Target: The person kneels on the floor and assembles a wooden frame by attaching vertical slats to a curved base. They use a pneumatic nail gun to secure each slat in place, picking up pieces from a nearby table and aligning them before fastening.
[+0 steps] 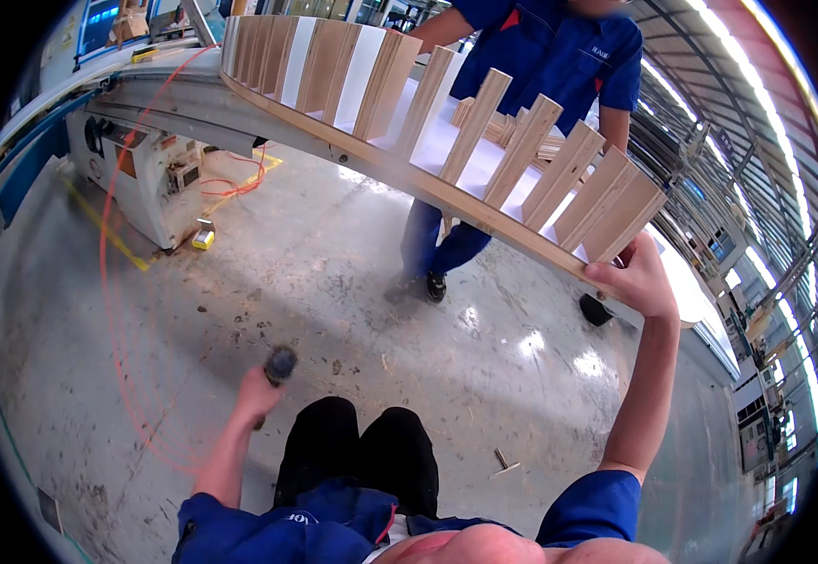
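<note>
My left hand (257, 397) is closed around a short dark-headed hand tool (280, 364), held low over the floor to the left of my knees. The tool is blurred, and its exact kind cannot be made out. At the right, my right hand (642, 278) grips the near corner of a long curved wooden panel (447, 195), thumb on its edge and fingers partly hidden behind the end block. Plywood slats (525, 150) stand upright in a row along the panel, with white faces between some of them.
Across the panel stands a co-worker in a blue shirt (550, 66), arms reaching to it. Loose plywood strips (494, 122) lie behind the slats. An orange hose (103, 254) loops down the left, near a grey machine (136, 179). A yellow box (204, 235) sits on the floor.
</note>
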Tool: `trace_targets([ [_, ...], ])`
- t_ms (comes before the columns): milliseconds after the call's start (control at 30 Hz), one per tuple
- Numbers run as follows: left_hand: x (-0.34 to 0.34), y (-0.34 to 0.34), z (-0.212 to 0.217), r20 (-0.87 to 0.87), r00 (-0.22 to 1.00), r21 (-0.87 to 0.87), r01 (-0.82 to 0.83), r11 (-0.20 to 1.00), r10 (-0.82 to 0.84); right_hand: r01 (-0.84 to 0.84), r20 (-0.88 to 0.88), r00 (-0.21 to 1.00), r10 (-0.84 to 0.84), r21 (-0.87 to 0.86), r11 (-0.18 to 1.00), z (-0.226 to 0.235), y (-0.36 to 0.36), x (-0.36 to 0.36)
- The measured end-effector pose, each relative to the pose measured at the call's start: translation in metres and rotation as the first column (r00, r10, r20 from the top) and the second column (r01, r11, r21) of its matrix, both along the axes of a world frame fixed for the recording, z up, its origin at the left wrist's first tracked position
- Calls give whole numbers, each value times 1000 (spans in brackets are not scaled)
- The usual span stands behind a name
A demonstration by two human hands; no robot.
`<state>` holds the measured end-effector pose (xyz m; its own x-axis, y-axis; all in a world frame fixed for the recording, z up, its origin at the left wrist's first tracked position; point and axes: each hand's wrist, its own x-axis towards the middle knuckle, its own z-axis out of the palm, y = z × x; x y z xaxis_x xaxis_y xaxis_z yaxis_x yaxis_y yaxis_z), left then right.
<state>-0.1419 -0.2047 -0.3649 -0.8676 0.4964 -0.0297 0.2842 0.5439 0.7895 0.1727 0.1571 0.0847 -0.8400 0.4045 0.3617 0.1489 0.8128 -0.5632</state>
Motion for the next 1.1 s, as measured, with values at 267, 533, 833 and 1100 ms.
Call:
trace_targets([
  [267, 60, -36, -227, 344, 938, -400, 113, 909, 35, 94, -153, 987, -53, 277, 956, -12, -9, -4],
  [533, 66, -43, -255, 214, 965, -471, 239, 849, -153, 298, -137, 952, -273, 225, 928, -13, -21, -16],
  [833, 46, -24, -277, 290, 938, -464, 313, 829, -192, 261, -132, 962, -238, 198, 945, -19, -19, -6],
  [1100, 82, 1, -342, 160, 952, -136, 285, 949, -262, 372, -206, 928, -310, 475, 798, -17, -31, -23],
])
